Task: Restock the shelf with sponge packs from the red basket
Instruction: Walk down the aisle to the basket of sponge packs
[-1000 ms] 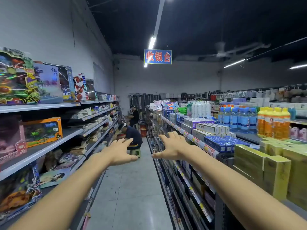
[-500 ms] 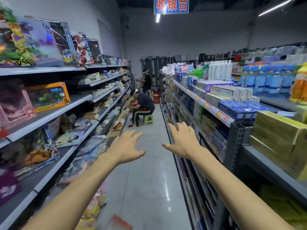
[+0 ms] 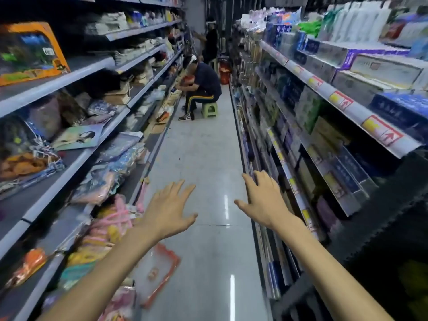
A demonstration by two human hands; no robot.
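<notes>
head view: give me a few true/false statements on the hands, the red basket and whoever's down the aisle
1. The left hand and the right hand are both empty, with fingers spread. True.
2. The red basket hangs from the left hand. False: it sits on the floor beside the left shelving.
3. A person sits on a green stool farther down the aisle. True.
4. The seated person faces the right-hand shelves. False: they face the left shelving.
</notes>
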